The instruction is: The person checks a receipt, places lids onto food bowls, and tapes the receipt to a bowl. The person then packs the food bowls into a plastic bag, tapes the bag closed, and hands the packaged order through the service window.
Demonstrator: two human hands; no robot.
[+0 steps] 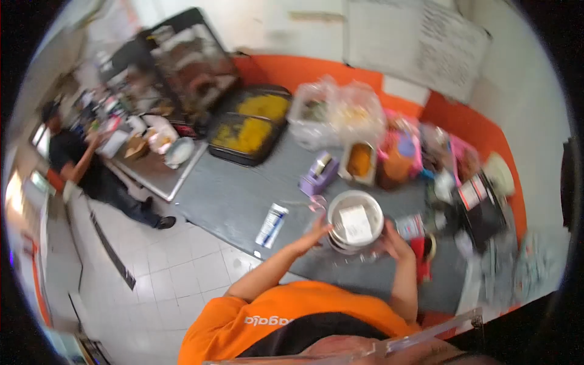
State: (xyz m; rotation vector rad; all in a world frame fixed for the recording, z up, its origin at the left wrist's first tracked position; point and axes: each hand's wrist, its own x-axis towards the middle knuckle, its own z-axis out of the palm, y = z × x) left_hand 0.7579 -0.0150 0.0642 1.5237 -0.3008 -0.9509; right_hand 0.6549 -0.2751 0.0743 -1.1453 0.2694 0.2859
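Note:
A round, pale container (341, 211) with a white paper slip (356, 224) on its top is in front of my body, over the dark tabletop. My left hand (315, 236) is closed against its left side. On the right side, my right hand (396, 242) grips it with curved fingers. Clear plastic shows around its lower edge, blurred. Just beyond the left hand stands a purple tape dispenser (318, 173). A white and blue packet (272, 225) lies left of that hand. Close to the right hand are a clear tub (410, 227) and a red item (421, 258).
Along the back are a black tray (226, 157) of yellow food, plastic bags (313, 112), a tray of orange food (360, 160), an orange bottle (398, 164) and a black container (482, 207). A co-worker (85, 158) stands at a metal counter (155, 179) on the left.

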